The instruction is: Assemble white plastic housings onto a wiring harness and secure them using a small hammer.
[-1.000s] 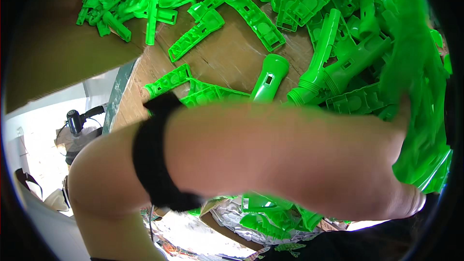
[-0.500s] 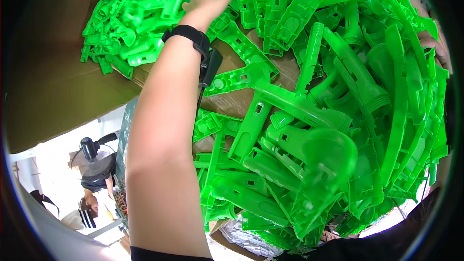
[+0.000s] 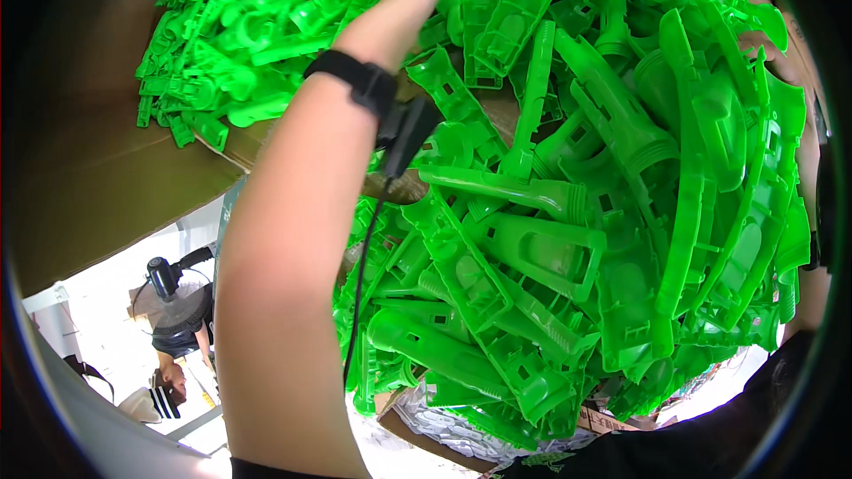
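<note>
A large heap of bright green moulded plastic parts (image 3: 532, 239) fills the middle and right, many of them long handle-shaped shells with square holes. My left hand (image 3: 410, 4) reaches over the far part of the heap, blurred and seen edge-on. One digit is stretched out; the other fingers are hidden or run off the top. It holds nothing that I can see. At the right edge, my right hand (image 3: 781, 60) shows only in part, its fingers bent against the long green shells (image 3: 750, 186) stacked along my right arm. Those shells cover the rest of the hand.
Smaller green pieces (image 3: 222, 44) lie piled at the far left beside a brown cardboard flap (image 3: 98, 186). Below the heap is a cardboard box with white pieces (image 3: 448, 421). A black fan (image 3: 169, 288) and a person (image 3: 173, 364) are at lower left. A cable (image 3: 362, 302) hangs from my left wrist.
My left hand has turned edge-on and moved right and farther out. A cup-ended green part blurred above the near heap has dropped out of sight, and the shells around there have shifted.
</note>
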{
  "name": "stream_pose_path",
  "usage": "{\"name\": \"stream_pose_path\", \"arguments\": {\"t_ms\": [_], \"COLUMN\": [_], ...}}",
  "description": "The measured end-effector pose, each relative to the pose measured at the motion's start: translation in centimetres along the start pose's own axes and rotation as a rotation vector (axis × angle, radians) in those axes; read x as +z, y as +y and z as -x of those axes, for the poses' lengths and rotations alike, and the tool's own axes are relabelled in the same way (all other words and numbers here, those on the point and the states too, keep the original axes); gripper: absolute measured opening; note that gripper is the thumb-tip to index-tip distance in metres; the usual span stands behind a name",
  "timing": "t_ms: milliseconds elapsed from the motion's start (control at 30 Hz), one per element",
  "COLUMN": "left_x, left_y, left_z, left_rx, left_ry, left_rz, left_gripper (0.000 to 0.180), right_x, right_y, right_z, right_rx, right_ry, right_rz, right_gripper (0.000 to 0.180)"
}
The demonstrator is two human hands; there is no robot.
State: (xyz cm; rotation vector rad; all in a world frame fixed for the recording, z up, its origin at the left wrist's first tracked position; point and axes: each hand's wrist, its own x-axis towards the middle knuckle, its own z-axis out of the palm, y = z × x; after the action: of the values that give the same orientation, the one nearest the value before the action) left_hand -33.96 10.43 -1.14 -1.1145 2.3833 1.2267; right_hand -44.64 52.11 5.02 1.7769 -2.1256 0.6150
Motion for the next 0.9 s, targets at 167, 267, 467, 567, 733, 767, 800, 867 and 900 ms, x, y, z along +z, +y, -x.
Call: {"name": "stream_pose_path", "arguments": {"t_ms": [167,267,467,567,733,767,800,867,900], "left_x": [3.9,5.9,8.6,7.1,3.9,1.4,-1.0,-5.3,-5.8], "left_y": [5.6,5.5,12.1,11.8,5.6,2.9,-0.1,-5.4,-7.6], "left_z": [1.2,0.3,6.4,11.2,7.0,6.2,5.7,2.7,1.0], "left_rx": [0.432,0.698,0.836,1.033,1.039,0.954,0.955,0.608,0.6], "left_ry": [0.012,0.191,-0.11,-0.164,0.38,0.578,0.796,1.22,1.228], "left_rz": [0.281,0.14,0.339,0.005,0.143,-0.056,-0.319,-0.908,-0.915], "left_gripper": [0.062,0.059,0.085,0.064,0.024,0.023,0.026,0.045,0.045], "right_x": [-3.9,-0.4,-2.0,-0.9,-5.4,-5.7,-5.6,-5.5,-4.8], "right_y": [-0.4,2.5,2.5,2.9,4.4,4.8,4.3,3.5,2.6], "right_z": [-0.4,1.8,3.0,4.4,-0.1,-0.6,-0.6,-1.4,-1.5], "right_rx": [-0.148,0.275,1.175,0.861,0.81,0.818,0.803,0.811,0.801], "right_ry": [-0.136,0.017,0.214,0.134,0.078,0.106,0.11,0.098,0.084], "right_rz": [0.193,-0.245,-0.703,-0.497,-0.538,-0.541,-0.517,-0.618,-0.652], "right_gripper": [0.028,0.027,0.024,0.027,0.026,0.025,0.025,0.024,0.024]}}
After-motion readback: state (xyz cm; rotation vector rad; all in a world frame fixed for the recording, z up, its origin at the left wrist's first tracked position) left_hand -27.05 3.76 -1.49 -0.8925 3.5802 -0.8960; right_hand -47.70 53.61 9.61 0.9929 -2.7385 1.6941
